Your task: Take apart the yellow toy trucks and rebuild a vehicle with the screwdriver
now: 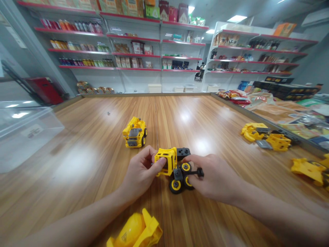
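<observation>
Hands (140, 171) (218, 178) around toy truck (174, 168)

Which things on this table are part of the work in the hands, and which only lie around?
In hand: yellow cab in left hand; black chassis in right hand.
Lying about: small yellow truck, yellow drum, loose yellow parts, clear box.

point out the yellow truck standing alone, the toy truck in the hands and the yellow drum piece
yellow truck standing alone (134, 132): head view, on its grey front
held toy truck (168, 153): head view, on its yellow cab
yellow drum piece (133, 231): head view, on its rounded side
</observation>
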### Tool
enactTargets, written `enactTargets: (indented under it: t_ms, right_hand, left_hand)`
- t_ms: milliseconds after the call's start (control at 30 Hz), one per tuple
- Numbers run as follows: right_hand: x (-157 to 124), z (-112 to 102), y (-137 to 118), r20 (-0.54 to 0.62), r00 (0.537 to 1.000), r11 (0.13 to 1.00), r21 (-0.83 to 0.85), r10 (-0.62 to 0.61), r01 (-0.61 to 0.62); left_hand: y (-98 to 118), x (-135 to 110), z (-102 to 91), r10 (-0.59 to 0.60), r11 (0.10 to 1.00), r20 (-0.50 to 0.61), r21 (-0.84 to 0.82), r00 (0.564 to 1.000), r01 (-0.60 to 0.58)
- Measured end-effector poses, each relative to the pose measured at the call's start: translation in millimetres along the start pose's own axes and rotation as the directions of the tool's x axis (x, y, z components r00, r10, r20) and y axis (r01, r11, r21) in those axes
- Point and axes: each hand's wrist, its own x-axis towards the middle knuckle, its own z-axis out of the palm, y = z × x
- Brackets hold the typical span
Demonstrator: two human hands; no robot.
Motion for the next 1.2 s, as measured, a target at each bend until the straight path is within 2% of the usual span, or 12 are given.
enactTargets:
  t_ms: [100,233,367,500,567,700,900,1200]
  right_hand:
    - [0,-3,9,-0.055,0.99,0.991,-0.031,0.128,-0.13]
    - [0,1,14,-0.008,0.979,0.978,-0.052,0.203,-0.204]
    - [1,6,12,-0.01,0.985,0.985,-0.013,0.174,-0.174]
    - [8,6,17,-0.169,0.974,0.987,-0.025,0.151,-0.158]
    - [14,7,23,-0.205,0.97,0.989,-0.032,0.134,-0.143]
    - [19,10,33,-0.128,0.989,0.997,0.0,0.075,-0.075]
    - [19,11,35,-0.09,0.993,0.997,0.033,0.072,-0.07]
    - [18,8,33,-0.087,0.996,0.998,0.063,0.03,-0.024]
  left_hand:
    - [0,1,0.2,-0.008,1.0,-0.038,0.019,0.999,0.009]
    - [1,0,2.1,-0.032,0.999,-0.01,0.001,0.999,0.032]
    - [2,-1,2.3,-0.034,0.999,0.01,-0.025,0.999,0.034]
    - [3,0,0.9,0.004,1.0,-0.043,-0.022,0.999,-0.005]
    - [4,1,0.6,0.025,0.999,-0.095,-0.03,0.995,-0.028]
    - [6,3,0.2,0.037,0.998,-0.166,-0.048,0.985,-0.045]
    - [8,2,0.9,0.035,0.998,-0.171,-0.039,0.985,-0.043]
    - [2,-2,-0.6,0.087,0.996,-0.074,-0.03,0.993,-0.09]
